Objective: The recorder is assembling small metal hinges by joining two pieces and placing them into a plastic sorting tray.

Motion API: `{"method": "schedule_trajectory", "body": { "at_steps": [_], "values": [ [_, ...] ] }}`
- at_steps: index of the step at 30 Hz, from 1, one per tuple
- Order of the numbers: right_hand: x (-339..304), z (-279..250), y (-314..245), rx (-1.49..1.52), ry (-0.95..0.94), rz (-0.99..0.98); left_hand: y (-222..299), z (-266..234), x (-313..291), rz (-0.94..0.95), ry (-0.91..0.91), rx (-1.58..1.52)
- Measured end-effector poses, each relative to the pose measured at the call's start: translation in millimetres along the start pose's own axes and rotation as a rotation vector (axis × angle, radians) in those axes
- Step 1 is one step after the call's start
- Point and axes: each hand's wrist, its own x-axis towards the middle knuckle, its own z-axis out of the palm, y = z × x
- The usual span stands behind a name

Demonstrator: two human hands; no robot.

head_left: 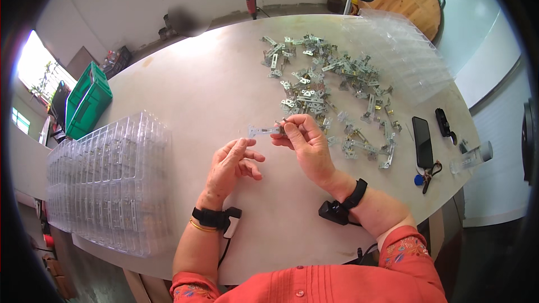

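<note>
My right hand (307, 147) pinches a small silver metal fitting (261, 131) between thumb and fingers, above the middle of the table. The fitting is long and narrow, with a wider flat plate at its left end; my fingers hide its right end. Just below that left end is my left hand (227, 169), its fingers apart and slightly curled, with nothing visible in it. Whether its fingertips touch the fitting I cannot tell. Beyond my right hand lies a loose pile of similar metal fittings (307, 100), some with brass-coloured parts.
Stacked clear plastic trays (151, 134) holding fittings stand at the left, near a green crate (84, 104). More clear trays (401, 50) lie at the far right. A phone (422, 141), a black object (444, 123) and a clear bottle (473, 158) rest near the right edge.
</note>
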Motion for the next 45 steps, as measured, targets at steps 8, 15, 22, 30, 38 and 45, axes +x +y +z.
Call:
{"method": "schedule_trajectory", "body": {
  "at_steps": [8,15,22,30,38,45],
  "values": [
    [-13,4,-7,-0.369,-0.272,-0.242,-3,3,3,-0.046,-0.053,-0.275],
    [-17,10,-12,-0.544,-0.598,-0.212,-14,-13,8,-0.038,-0.066,-0.287],
    [-17,15,-15,-0.540,-0.496,-0.328,-5,-1,6,0.001,-0.009,-0.246],
    [-15,12,-21,-0.361,-0.223,0.210,0,3,-1,0.013,-0.067,-0.099],
    [-15,12,-19,-0.372,-0.219,0.221,3,9,-3,-0.013,0.037,0.138],
    [-14,10,-16,-0.421,-0.263,0.212,-1,8,-1,0.061,0.053,0.246]
  ]
}}
